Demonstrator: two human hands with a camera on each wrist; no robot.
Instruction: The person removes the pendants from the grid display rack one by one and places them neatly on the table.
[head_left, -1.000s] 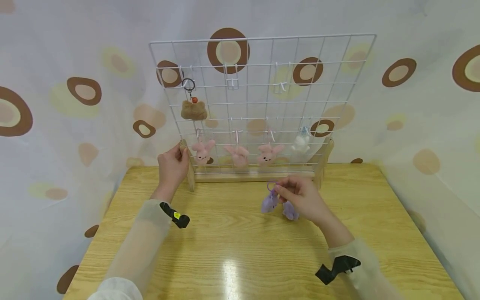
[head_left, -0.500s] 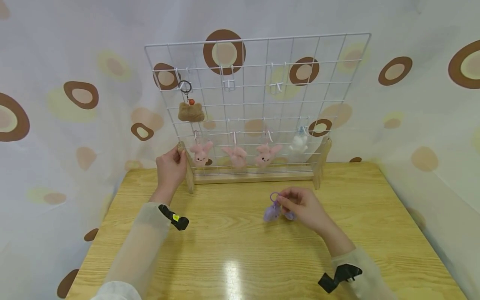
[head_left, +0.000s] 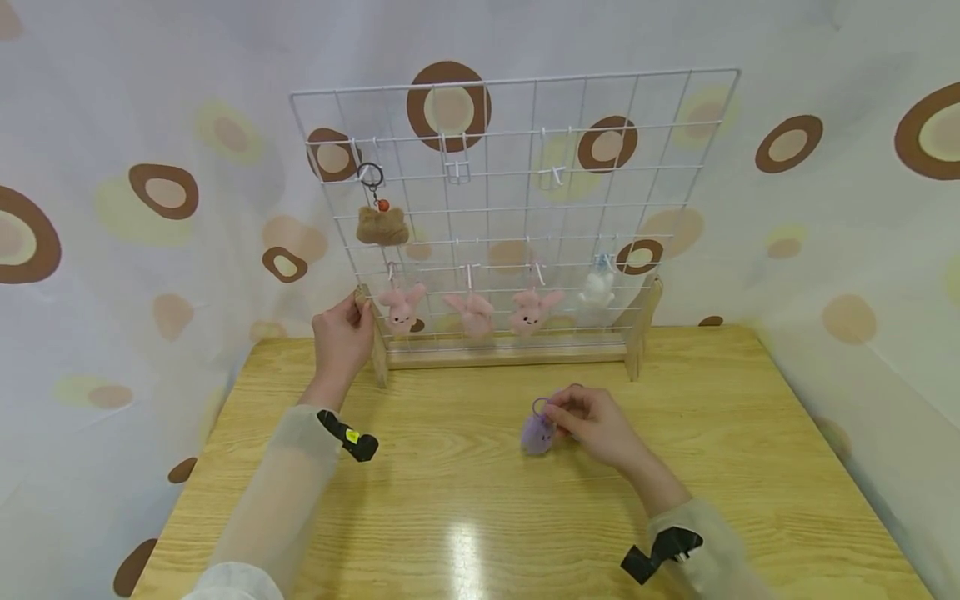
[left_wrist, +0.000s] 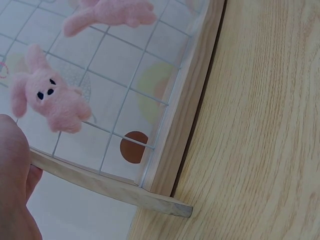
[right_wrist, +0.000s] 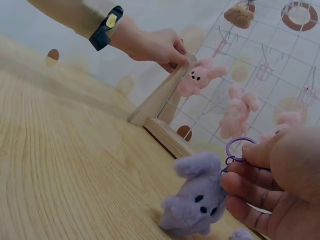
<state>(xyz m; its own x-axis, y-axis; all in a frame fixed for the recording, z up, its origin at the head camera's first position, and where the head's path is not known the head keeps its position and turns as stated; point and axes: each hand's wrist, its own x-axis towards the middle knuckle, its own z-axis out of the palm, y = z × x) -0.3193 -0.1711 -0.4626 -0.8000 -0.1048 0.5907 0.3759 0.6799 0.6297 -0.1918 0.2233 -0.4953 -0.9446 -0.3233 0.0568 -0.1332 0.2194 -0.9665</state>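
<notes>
My right hand (head_left: 594, 425) pinches the purple ring of a purple plush keychain (head_left: 537, 435) low over the table. In the right wrist view the purple plush (right_wrist: 195, 197) shows a dark-eyed face beside my fingers. A second purple plush (right_wrist: 241, 234) is mostly hidden by that hand; whether the hand holds it too I cannot tell. With my left hand (head_left: 342, 335) I grip the top of the left wooden foot (left_wrist: 100, 182) of a white wire grid rack (head_left: 517, 81). A pink plush (left_wrist: 52, 95) hangs close to the left hand.
On the rack hang a brown plush keychain (head_left: 382, 225), more pink plushes (head_left: 534, 311) and a white one (head_left: 597, 287). White hooks (head_left: 555, 175) with nothing on them sit in the upper row. The wooden table (head_left: 420, 483) reaches toward me; a patterned cloth (head_left: 750, 250) hangs behind.
My right hand has moved down and slightly left with the purple plush. The second purple plush, visible below the hand earlier, is now mostly behind it. My left hand keeps its grip.
</notes>
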